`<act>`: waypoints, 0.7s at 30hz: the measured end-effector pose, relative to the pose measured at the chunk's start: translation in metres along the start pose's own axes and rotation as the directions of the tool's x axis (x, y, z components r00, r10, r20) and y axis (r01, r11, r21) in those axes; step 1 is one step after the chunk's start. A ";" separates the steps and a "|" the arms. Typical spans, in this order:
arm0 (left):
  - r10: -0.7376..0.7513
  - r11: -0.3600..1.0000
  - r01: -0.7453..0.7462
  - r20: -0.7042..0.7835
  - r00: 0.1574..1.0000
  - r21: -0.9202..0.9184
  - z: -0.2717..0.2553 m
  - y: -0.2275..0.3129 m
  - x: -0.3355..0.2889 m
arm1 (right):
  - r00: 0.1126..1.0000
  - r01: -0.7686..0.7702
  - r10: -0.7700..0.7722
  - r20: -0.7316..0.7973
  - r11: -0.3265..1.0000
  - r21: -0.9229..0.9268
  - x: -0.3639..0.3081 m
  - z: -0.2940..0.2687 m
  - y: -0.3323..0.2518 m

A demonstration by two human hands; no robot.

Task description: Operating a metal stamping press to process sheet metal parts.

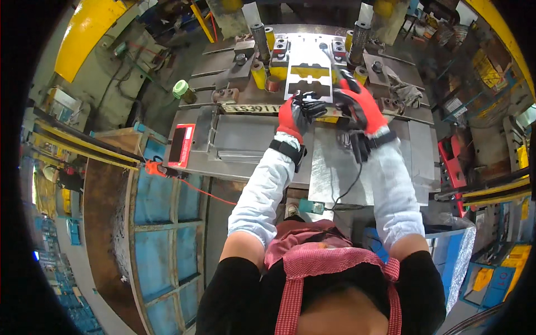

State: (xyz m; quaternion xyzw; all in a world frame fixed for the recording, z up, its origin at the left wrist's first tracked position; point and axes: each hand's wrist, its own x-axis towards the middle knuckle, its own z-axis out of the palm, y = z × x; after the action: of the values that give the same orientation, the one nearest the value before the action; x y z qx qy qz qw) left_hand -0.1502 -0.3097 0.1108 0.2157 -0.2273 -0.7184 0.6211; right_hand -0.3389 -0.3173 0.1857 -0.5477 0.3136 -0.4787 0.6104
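A bright metal strip (292, 88) with shaped cut-outs lies in the press die ahead of me, its near end toward my hands. My left hand (300, 114), in a red and black glove, has its fingers bent over the strip's near edge and appears to grip it. To the right of the strip is my right hand (360, 105), gloved alike, with thumb and fingers apart; its fingertips are somewhat blurred. I see nothing plainly held in it. A black strap with a cable (358, 173) hangs below my right wrist.
Die guide posts (260, 42) and yellow cylinders (258, 75) flank the strip. Stacked flat sheets (245, 134) lie at left beside a red-framed dark device (181, 146). A bare metal plate (332, 162) is nearer me. A green-lidded bottle (181, 89) stands far left; a rag (410, 92) lies right.
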 end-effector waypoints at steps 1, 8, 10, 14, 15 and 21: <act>0.003 0.999 -0.002 0.038 0.999 -0.034 0.000 -0.002 0.001 | 0.996 -0.023 0.026 -0.082 0.999 0.042 -0.020 0.000 -0.006; 0.018 0.996 -0.021 -0.040 0.999 -0.085 0.016 0.001 -0.002 | 0.883 -0.197 0.123 -0.452 0.973 -0.120 -0.216 -0.118 0.094; -0.010 0.998 0.000 -0.157 0.988 -0.063 0.018 0.004 -0.002 | 0.806 -0.311 0.173 -0.566 0.937 -0.157 -0.257 -0.140 0.120; -0.005 0.998 -0.008 -0.208 0.978 -0.063 0.031 0.007 -0.010 | 0.790 -0.350 0.203 -0.579 0.924 -0.154 -0.285 -0.152 0.132; 0.018 0.999 -0.024 -0.188 0.982 -0.029 0.035 0.008 -0.011 | 0.803 -0.325 0.180 -0.569 0.932 -0.163 -0.286 -0.158 0.136; 0.036 0.999 -0.032 -0.273 0.961 0.016 0.039 0.010 -0.014 | 0.803 -0.420 0.287 -0.523 0.894 -0.155 -0.277 -0.149 0.119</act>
State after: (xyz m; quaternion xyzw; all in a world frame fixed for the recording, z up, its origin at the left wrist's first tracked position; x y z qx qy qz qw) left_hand -0.1632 -0.2945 0.1483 0.3126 -0.1472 -0.6696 0.6575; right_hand -0.5411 -0.1216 0.0012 -0.4163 0.6149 -0.4315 0.5123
